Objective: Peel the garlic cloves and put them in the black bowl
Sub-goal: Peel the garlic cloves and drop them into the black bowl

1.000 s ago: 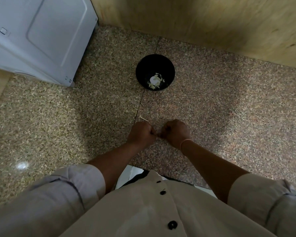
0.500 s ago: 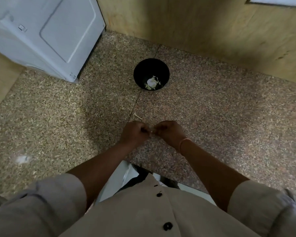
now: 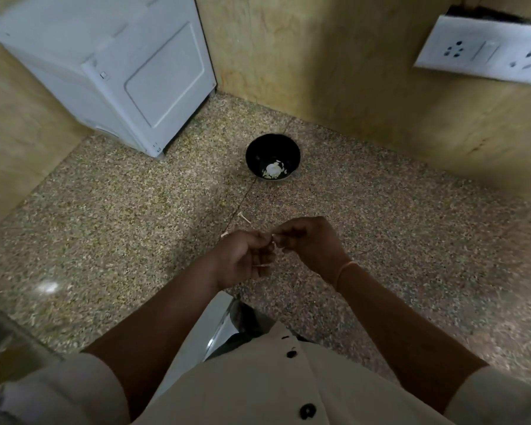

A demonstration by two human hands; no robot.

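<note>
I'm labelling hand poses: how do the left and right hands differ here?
The left hand shows its palm side, with a pale sliver by its fingers; the right hand shows its back, fingers curled down. The right wrist wears a thin band; the left wrist is bare. Both pinch a small garlic clove between them.

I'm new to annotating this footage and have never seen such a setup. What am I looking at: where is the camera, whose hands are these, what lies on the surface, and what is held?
There is no machine: a person wears one camera on the head, looking down at their own hands. The left hand and right hand meet over a speckled stone surface, together pinching a small pale piece, seemingly a garlic clove. Beyond them sits a black bowl with pale garlic pieces inside. Peel scraps lie between. A white appliance stands back left.
</note>
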